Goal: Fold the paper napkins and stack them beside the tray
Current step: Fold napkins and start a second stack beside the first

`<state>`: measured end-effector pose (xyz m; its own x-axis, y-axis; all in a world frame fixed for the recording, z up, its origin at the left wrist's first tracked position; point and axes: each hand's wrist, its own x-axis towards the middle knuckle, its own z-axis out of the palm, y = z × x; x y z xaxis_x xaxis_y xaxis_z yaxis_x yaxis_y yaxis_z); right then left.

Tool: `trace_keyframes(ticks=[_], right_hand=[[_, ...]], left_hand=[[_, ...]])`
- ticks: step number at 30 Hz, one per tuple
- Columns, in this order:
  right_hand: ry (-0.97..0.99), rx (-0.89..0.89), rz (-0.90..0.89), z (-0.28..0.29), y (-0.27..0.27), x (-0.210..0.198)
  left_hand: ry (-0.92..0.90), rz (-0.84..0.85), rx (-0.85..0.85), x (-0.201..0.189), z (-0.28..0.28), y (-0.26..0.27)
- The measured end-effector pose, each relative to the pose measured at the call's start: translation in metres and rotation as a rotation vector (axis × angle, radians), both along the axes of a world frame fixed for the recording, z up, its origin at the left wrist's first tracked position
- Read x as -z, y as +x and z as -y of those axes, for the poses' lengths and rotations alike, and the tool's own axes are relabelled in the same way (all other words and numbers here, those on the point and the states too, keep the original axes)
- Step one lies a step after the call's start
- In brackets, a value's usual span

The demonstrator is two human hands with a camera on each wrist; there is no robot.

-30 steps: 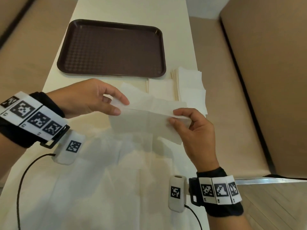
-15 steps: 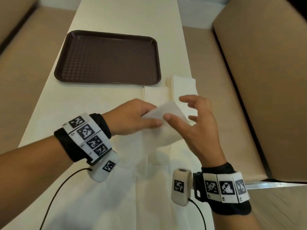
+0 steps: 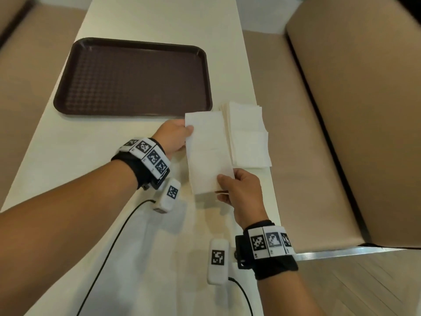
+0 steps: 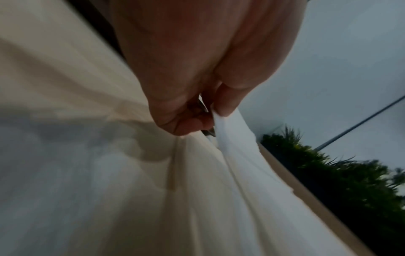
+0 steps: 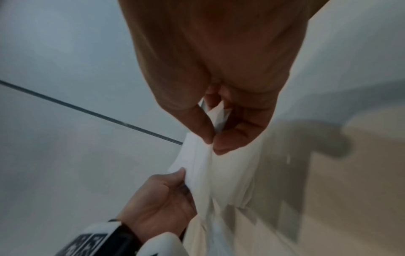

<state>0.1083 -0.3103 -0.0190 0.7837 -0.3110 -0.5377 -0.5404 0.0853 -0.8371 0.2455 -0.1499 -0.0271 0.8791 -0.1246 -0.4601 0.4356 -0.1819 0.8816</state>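
Note:
A folded white napkin (image 3: 208, 153) is held between both hands, just in front of the dark brown tray (image 3: 134, 76). My left hand (image 3: 175, 136) pinches its far left edge, thumb on top; the left wrist view shows the napkin (image 4: 230, 131) caught between thumb and fingers. My right hand (image 3: 237, 190) pinches the near right corner; the right wrist view shows thumb and forefinger closed on the napkin (image 5: 197, 161). A stack of folded napkins (image 3: 247, 135) lies on the table to the right of the held one, beside the tray's near right corner.
Unfolded white napkins (image 3: 159, 258) lie spread on the cream table (image 3: 68, 144) under my forearms. Tan bench seats (image 3: 341, 110) run along both sides. The table's right edge is close to the stack. Cables trail from both wrist cameras.
The napkin went from spread wide between both hands to folded narrow. Both hands carried it forward toward the stack. The right hand, open half a second ago, now pinches the near corner.

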Motion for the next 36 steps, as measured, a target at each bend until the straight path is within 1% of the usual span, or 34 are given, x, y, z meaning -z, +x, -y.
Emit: trace_keyframes(ticks=[2, 3, 7, 13, 18, 20, 23, 25, 28, 30, 32, 34, 36], right_hand=[[-0.054, 0.012, 0.0, 0.0, 0.005, 0.003], [-0.075, 0.017, -0.006, -0.001, 0.006, 0.005], [-0.101, 0.037, -0.056, 0.0, 0.009, 0.011], [-0.134, 0.052, -0.08, 0.002, 0.012, 0.02], [-0.131, 0.045, -0.11, 0.003, 0.013, 0.019], [-0.14, 0.038, -0.128, 0.007, 0.008, 0.015], [-0.222, 0.038, -0.129, 0.017, -0.011, 0.012], [-0.337, -0.036, -0.091, 0.018, -0.028, 0.013], [-0.509, -0.213, -0.018, 0.01, -0.049, 0.021], [-0.553, -0.293, 0.009, 0.001, -0.058, 0.024], [-0.602, -0.348, 0.027, -0.006, -0.065, 0.027], [-0.644, -0.372, 0.035, -0.012, -0.068, 0.029], [-0.653, -0.364, 0.037, -0.016, -0.068, 0.031]], left_hand=[[0.186, 0.075, 0.052, 0.008, -0.003, 0.011], [0.239, 0.107, 0.061, 0.01, -0.004, 0.015], [0.356, 0.197, 0.039, 0.013, -0.003, 0.023], [0.485, 0.254, 0.045, 0.02, 0.002, 0.033], [0.579, 0.317, 0.063, 0.016, 0.008, 0.032], [0.653, 0.314, 0.133, 0.01, 0.001, 0.028], [0.823, 0.29, 0.371, -0.007, -0.035, 0.013], [0.927, 0.273, 0.518, -0.018, -0.071, -0.003], [1.079, 0.161, 0.677, -0.021, -0.124, -0.03], [1.074, 0.127, 0.724, -0.014, -0.147, -0.042], [1.016, 0.151, 0.701, -0.005, -0.155, -0.048], [0.973, 0.183, 0.665, -0.001, -0.156, -0.047], [0.951, 0.229, 0.676, 0.002, -0.157, -0.042]])
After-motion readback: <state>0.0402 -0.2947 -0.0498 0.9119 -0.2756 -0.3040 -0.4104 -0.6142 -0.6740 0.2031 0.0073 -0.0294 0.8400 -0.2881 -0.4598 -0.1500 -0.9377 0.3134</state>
